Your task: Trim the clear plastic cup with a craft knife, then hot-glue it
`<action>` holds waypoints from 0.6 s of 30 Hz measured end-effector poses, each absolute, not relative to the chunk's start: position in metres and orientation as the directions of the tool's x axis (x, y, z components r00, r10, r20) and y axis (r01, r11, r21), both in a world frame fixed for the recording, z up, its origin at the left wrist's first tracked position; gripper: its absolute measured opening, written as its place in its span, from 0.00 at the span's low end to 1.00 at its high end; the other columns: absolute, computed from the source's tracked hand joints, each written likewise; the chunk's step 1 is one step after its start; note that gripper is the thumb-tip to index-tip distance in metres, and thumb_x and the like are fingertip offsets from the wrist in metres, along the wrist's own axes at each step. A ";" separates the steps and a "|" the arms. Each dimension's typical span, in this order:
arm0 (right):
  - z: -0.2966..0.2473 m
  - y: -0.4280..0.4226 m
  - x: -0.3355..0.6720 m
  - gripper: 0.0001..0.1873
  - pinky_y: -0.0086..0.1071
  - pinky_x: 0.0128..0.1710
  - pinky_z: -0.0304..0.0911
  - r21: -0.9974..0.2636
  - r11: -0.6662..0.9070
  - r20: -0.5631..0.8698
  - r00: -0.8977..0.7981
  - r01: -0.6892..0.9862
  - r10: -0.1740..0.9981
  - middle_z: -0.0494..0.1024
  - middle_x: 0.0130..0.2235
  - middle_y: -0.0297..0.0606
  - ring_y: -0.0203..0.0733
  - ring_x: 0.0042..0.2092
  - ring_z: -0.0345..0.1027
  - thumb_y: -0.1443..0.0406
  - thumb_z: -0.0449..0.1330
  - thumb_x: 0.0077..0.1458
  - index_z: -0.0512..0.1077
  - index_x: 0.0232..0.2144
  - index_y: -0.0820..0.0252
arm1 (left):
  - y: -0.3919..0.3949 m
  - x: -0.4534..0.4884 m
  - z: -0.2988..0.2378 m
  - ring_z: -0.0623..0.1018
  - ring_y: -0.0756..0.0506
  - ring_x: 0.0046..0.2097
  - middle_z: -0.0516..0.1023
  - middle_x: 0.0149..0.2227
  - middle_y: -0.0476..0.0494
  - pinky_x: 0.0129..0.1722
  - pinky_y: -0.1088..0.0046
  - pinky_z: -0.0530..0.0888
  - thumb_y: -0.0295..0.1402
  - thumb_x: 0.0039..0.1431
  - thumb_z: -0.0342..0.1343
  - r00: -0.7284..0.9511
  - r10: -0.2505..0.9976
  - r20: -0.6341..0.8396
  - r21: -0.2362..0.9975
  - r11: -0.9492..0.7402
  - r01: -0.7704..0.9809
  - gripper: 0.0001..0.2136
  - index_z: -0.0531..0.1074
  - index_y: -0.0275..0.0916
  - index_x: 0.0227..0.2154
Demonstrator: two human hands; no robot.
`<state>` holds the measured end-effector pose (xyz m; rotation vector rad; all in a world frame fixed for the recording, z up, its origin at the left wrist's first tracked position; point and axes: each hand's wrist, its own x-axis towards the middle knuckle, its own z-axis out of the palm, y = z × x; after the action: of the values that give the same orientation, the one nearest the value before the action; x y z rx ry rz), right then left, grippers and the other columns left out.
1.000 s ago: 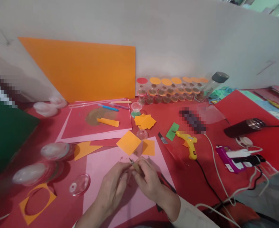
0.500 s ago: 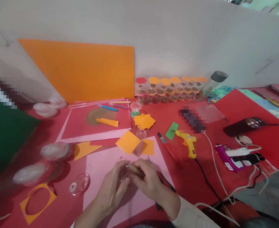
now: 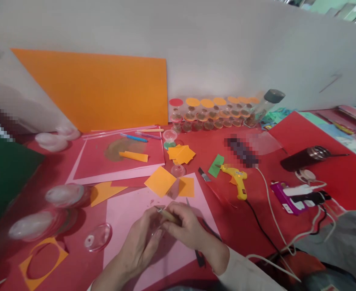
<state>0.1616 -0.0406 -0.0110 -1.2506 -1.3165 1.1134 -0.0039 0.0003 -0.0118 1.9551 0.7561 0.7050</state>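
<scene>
My right hand is closed on a tan-handled craft knife, whose metal tip points left toward my other thumb and fingers. Curled around a clear plastic piece is my left hand; the fingers hide much of its shape. Both hands meet over a pink sheet sprinkled with small brown scraps. Just beyond them lie an orange paper square and a second orange square. To the left, a clear plastic lid with a hole rests on the red table.
Right of the sheet are a utility knife, a yellow glue gun with its cord, and a purple power strip. Stacked clear cups stand left, near a cut orange frame. Rows of disc-topped cups line the wall.
The view has shifted slightly, moving the table things a little left. The craft knife's metal tip has moved left and shows more plainly between my hands.
</scene>
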 end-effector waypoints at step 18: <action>-0.007 -0.043 0.161 0.09 0.27 0.29 0.58 -0.981 0.140 0.142 0.006 0.132 0.990 0.59 0.24 0.25 0.33 0.26 0.56 0.74 0.51 0.42 0.59 0.23 0.54 | -0.006 0.003 -0.005 0.78 0.45 0.38 0.79 0.39 0.41 0.38 0.71 0.76 0.42 0.64 0.45 0.651 0.750 0.113 0.918 -0.330 0.221 0.16 0.64 0.40 0.49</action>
<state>0.1611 -0.0429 -0.0071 -1.2042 -1.3575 1.0272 0.0028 -0.0056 -0.0049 1.8709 0.7692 0.6649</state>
